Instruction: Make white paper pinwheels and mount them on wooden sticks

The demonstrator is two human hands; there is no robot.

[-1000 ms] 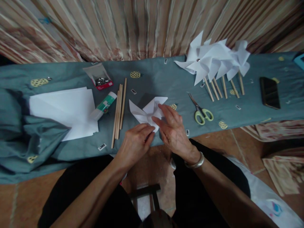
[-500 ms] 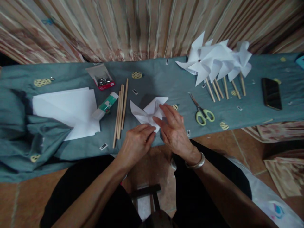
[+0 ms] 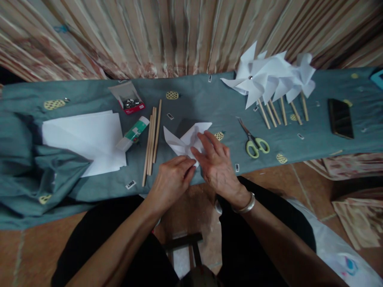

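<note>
A white paper pinwheel [image 3: 188, 140] with folded blades lies on the table in front of me, without a stick. My left hand [image 3: 173, 179] is closed at its near edge, pinching the paper between thumb and fingers. My right hand [image 3: 218, 163] holds the pinwheel from the right, with one finger pressed near its centre and others on the right blade. The right fingers cover part of the paper. Left of the pinwheel lie several thin wooden sticks [image 3: 152, 139]. Green-handled scissors [image 3: 253, 140] rest to the right, their blades pointing away from me.
Several finished pinwheels on sticks [image 3: 271, 75] lie at the back right, near a black phone [image 3: 341, 118]. Leftward are a glue stick [image 3: 136, 131], a stack of white paper [image 3: 82, 137] and a red-and-white box of metal pins [image 3: 130, 101]. A curtain [image 3: 167, 36] hangs behind the cloth-covered table [image 3: 197, 99].
My right hand has shifted slightly left and nearer to me, its fingers sliding down over the right blade. My left hand keeps its pinch in the same place.
</note>
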